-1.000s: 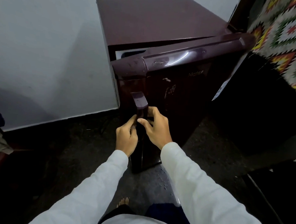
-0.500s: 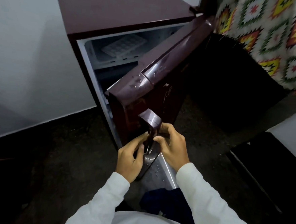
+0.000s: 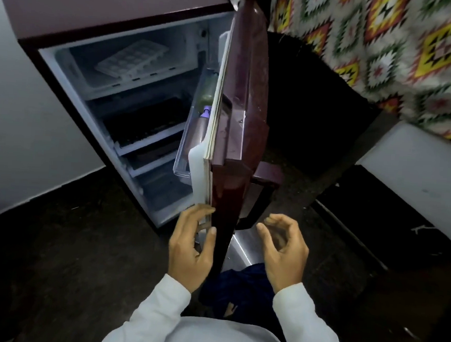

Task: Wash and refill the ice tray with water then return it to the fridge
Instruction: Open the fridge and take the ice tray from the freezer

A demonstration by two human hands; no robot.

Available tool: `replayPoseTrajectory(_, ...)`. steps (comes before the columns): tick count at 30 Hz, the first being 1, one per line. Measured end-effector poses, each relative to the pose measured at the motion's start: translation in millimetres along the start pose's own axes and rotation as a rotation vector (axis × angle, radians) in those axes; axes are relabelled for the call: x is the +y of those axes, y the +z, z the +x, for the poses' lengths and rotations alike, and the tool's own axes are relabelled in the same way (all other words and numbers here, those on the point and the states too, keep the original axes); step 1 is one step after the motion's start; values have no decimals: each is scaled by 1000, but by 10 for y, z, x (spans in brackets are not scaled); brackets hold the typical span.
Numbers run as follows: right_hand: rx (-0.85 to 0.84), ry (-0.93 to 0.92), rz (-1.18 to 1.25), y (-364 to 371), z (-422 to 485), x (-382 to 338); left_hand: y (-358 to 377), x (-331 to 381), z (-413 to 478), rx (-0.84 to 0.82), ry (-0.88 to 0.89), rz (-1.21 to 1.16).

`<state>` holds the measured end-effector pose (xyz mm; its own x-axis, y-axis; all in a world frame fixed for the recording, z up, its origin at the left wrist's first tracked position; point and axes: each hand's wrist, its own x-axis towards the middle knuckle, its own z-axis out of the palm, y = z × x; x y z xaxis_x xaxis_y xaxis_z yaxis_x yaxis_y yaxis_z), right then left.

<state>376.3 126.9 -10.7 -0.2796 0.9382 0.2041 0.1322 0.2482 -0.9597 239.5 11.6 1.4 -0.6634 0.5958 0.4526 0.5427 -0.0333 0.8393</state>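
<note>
While the white plastic ice tray (image 3: 132,58) lies in the freezer compartment at the top of the small maroon fridge (image 3: 69,21), its door (image 3: 238,118) stands wide open. Our left hand (image 3: 191,244) touches the door's lower edge with loose fingers. Our right hand (image 3: 284,251) hangs half-curled beside the handle (image 3: 257,197), holding nothing. Unheld, the door could swing back onto our reaching arm.

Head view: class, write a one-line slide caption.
Fridge door open, ice tray in the top compartment; left hand at the door edge, right hand free.
</note>
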Motion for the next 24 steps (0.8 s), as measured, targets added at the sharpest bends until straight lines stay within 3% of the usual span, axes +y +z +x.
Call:
replayPoseTrajectory(8, 72, -48, -62, -131, -84, 53, 373, 126, -48, -271, -25, -125)
replayPoseTrajectory(16, 302, -4, -119, -333, 222, 191, 833, 394, 161, -480, -43, -200)
replayPoseTrajectory(24, 493, 93, -136, -584, 648, 445, 1203, 315, 260, -503, 11, -115)
